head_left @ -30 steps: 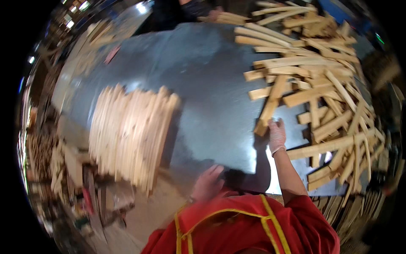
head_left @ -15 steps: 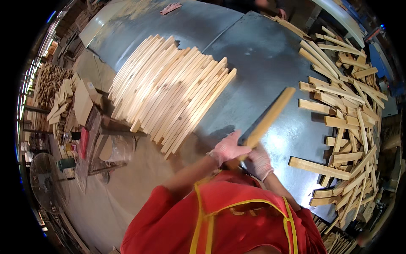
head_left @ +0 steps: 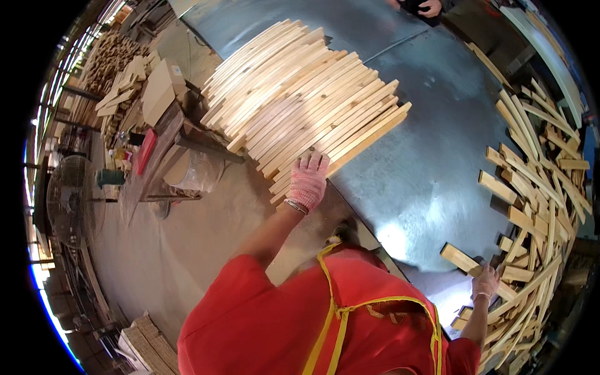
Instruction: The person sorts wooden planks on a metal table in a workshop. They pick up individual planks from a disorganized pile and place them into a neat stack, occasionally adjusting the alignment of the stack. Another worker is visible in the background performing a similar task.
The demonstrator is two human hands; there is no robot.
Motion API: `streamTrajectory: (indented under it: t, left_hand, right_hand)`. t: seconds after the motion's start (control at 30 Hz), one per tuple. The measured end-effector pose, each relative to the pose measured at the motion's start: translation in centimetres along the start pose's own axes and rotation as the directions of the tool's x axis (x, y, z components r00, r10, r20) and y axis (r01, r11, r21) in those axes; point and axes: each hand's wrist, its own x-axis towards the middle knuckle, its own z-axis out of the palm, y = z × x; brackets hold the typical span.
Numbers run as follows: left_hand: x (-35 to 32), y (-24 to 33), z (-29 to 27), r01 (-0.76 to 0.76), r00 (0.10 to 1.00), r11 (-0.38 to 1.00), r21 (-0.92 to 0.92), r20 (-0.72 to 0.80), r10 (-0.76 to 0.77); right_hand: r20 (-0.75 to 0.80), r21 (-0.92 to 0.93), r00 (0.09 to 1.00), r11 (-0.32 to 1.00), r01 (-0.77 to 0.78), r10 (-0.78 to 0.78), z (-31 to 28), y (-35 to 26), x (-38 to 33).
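Note:
My left hand [head_left: 308,181], in a pink-and-white knit glove, rests with its fingers extended on the near ends of a row of wooden slats [head_left: 312,103]. These slats lie side by side on the dark metal table [head_left: 431,125], their ends uneven. Over on the right, my gloved right hand [head_left: 486,281] is closed around a single wooden slat [head_left: 459,258] at the near edge of a jumbled slat pile [head_left: 537,212]. The palm side of that hand is hidden.
Across the table, another person's hand [head_left: 430,7] shows at the top edge. To the left stand a wooden bench [head_left: 165,153] with a red object [head_left: 146,151] and a caged fan [head_left: 69,200]. A cardboard box [head_left: 164,94] sits behind the bench.
Both hands held one slat above the table before. They have parted: the left has moved onto the row, the right to a slat at the pile. The view has shifted.

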Motion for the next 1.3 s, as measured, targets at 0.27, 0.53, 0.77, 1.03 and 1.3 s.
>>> streamTrajectory:
  t: [0.27, 0.53, 0.77, 1.03, 1.3]
  left_hand:
    - [-3.5, 0.8, -2.5, 0.253, 0.966, 0.942, -0.219, 0.113, -0.233]
    - [-7.7, -5.9, -4.1, 0.569, 0.808, 0.756, -0.325, 0.049, -0.587]
    - [-5.9, -16.4, 2.9, 0.51, 0.345, -0.502, -0.698, 0.701, -0.624]
    - [-2.6, -13.2, -2.3, 0.342, 0.364, -0.598, -0.725, 0.689, -0.627]
    - [-2.0, -15.3, -5.7, 0.326, 0.451, -0.505, -0.799, 0.601, -0.66]
  right_hand:
    - [-0.02, 0.949, 0.976, 0.302, 0.087, -0.218, -11.2, -17.1, 5.6]
    - [-0.104, 0.957, 0.933, 0.22, 0.188, -0.345, -12.2, -40.5, 7.7]
    - [-0.059, 0.984, 0.702, -0.16, -0.078, -0.71, -18.7, -48.5, -0.4]
    - [0.248, 0.949, 0.757, -0.006, -0.316, -0.605, -18.7, -48.5, -3.3]
    - [0.195, 0.944, 0.84, -0.134, -0.3, -0.507, -16.5, -49.8, -0.2]
